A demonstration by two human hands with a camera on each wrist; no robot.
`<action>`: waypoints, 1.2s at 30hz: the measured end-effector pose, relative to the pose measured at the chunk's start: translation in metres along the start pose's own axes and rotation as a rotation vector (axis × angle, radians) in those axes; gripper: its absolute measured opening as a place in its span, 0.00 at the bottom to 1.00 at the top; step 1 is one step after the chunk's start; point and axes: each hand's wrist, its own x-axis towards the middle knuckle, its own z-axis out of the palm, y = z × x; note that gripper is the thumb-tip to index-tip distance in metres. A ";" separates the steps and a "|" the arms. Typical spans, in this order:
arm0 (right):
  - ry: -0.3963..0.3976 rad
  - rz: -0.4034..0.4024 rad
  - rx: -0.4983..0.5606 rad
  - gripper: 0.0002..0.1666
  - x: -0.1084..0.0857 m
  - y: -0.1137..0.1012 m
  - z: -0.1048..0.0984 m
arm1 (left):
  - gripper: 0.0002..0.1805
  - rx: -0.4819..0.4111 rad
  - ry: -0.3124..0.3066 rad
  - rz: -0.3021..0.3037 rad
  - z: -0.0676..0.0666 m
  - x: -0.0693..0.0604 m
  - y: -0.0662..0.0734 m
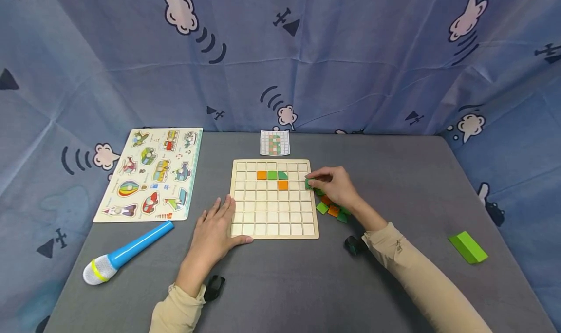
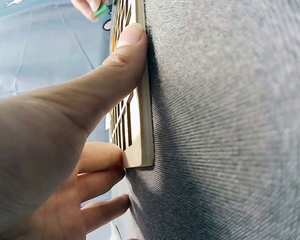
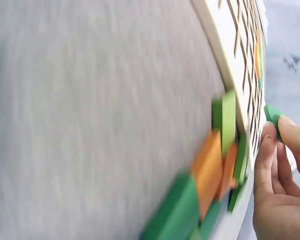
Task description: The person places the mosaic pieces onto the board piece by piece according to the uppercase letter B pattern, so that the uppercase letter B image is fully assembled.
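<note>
A pale wooden grid board (image 1: pixel 271 236) lies flat on the grey table. My left hand (image 1: pixel 213 232) rests at its near left corner, thumb on the near rim and fingers, nearly straight, along the left side. Between thumb and fingertips, my right hand (image 1: pixel 336 186) pinches a dark green tile (image 3: pixel 274 116) above the board's right edge. Set in the upper cells are an orange tile (image 1: pixel 261 175), a light green tile (image 1: pixel 272 175), a dark green rounded tile (image 1: pixel 282 175) and, below that one, another orange tile (image 1: pixel 283 185).
Several loose green and orange tiles (image 1: pixel 333 211) lie by the board's right edge, partly under my right hand. Behind the board is a printed pattern card (image 1: pixel 274 150). A picture puzzle board (image 1: pixel 197 177) and a toy microphone (image 1: pixel 140 244) lie left; a green block (image 1: pixel 468 247) lies far right.
</note>
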 end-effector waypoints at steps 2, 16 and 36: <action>-0.019 -0.003 0.019 0.11 -0.001 -0.005 0.008 | 0.61 0.000 0.004 0.001 0.000 0.000 0.000; -0.098 -0.041 -0.001 0.04 0.002 -0.020 0.045 | 0.60 0.005 0.001 -0.002 0.000 -0.001 0.001; -0.102 -0.009 -0.112 0.02 0.007 -0.030 0.052 | 0.60 0.010 -0.004 -0.004 -0.001 0.001 0.001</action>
